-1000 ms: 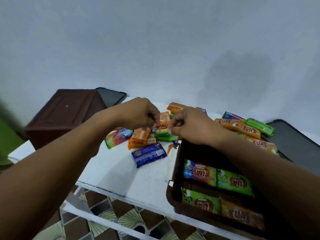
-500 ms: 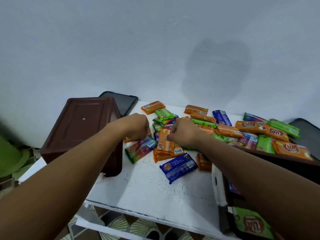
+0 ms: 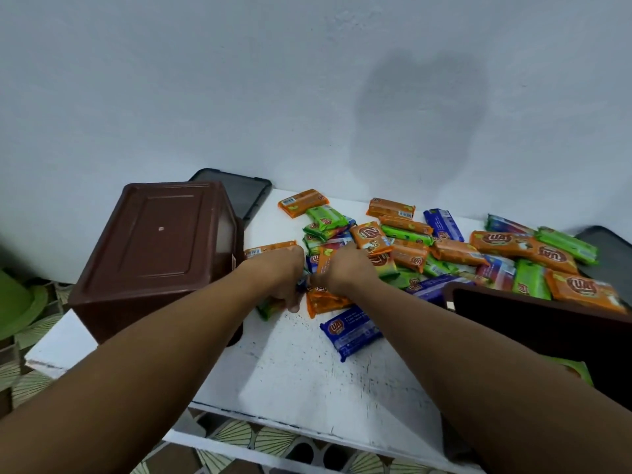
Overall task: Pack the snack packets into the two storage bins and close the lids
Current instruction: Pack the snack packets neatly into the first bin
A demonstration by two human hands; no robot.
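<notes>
At far left a brown bin stands upside down on the white table, its base facing up. A dark lid lies behind it against the wall.

The left hand reaches over the near edge of the pile of packets. Its fingers are curled down and closed, knuckles up, pressing on a green packet that shows beneath the palm; an orange packet lies just behind the knuckles. What exactly the fingertips pinch is hidden by the hand itself.

The right hand is just beside the left, almost touching it. Its fingers are also curled shut, closed on packets at the pile's front, with a crumpled orange packet under it; which one it grips I cannot tell.

A blue packet lies alone on the table, near the right forearm and apart from the pile. The rest of the packets, orange, green and blue, spread loose across the back of the table toward the right.

At right an open brown bin sits at the table's edge, packets heaped along its far rim, a bit of green showing inside past the forearm. A second dark lid lies behind at far right.
</notes>
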